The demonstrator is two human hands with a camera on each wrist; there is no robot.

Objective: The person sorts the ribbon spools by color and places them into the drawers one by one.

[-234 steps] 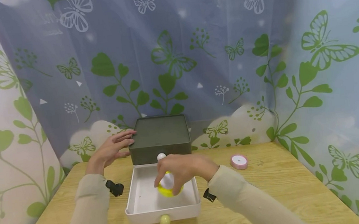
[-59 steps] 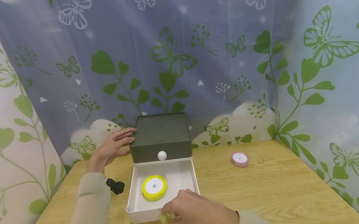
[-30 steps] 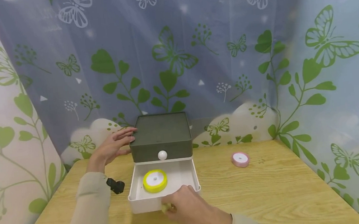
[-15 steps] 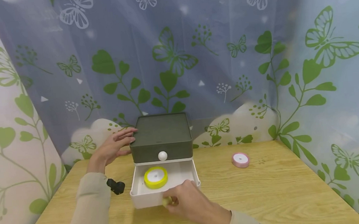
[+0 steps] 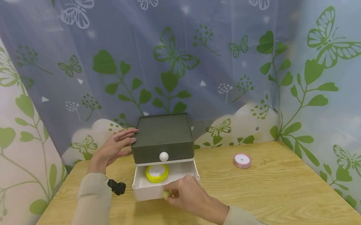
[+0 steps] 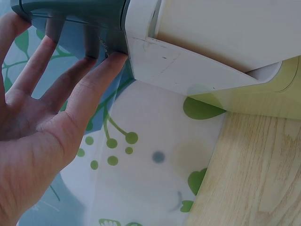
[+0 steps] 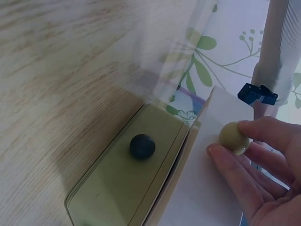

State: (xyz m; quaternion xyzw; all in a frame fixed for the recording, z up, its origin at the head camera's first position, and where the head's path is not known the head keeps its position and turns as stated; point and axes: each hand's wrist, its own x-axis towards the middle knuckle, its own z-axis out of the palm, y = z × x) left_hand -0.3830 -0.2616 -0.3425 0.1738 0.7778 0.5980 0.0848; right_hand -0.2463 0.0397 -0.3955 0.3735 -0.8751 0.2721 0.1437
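Note:
A small drawer cabinet [image 5: 163, 132] with a dark green upper part stands on the table. Its white drawer [image 5: 149, 192] is partly pulled out. Inside lies a yellow spool [image 5: 157, 178] with a white centre, its kind resembling a ribbon roll. My right hand [image 5: 190, 196] pinches the drawer's yellow-green knob [image 7: 234, 138] between thumb and fingers. With fingers extended, my left hand [image 5: 110, 150] touches the left side of the upper part; the left wrist view shows its fingertips [image 6: 115, 59] against that side.
A pink spool [image 5: 242, 161] lies on the wooden table [image 5: 273, 190] to the right. Above the open drawer is a white knob [image 5: 163, 156]. The right wrist view shows a light green lower drawer [image 7: 108, 188] with a dark knob [image 7: 142, 147]. A patterned curtain hangs behind.
Earlier my right hand held the yellow spool over the drawer; the spool now lies inside. The hand has moved to the knob, and the drawer has slid inward. My left hand stays put.

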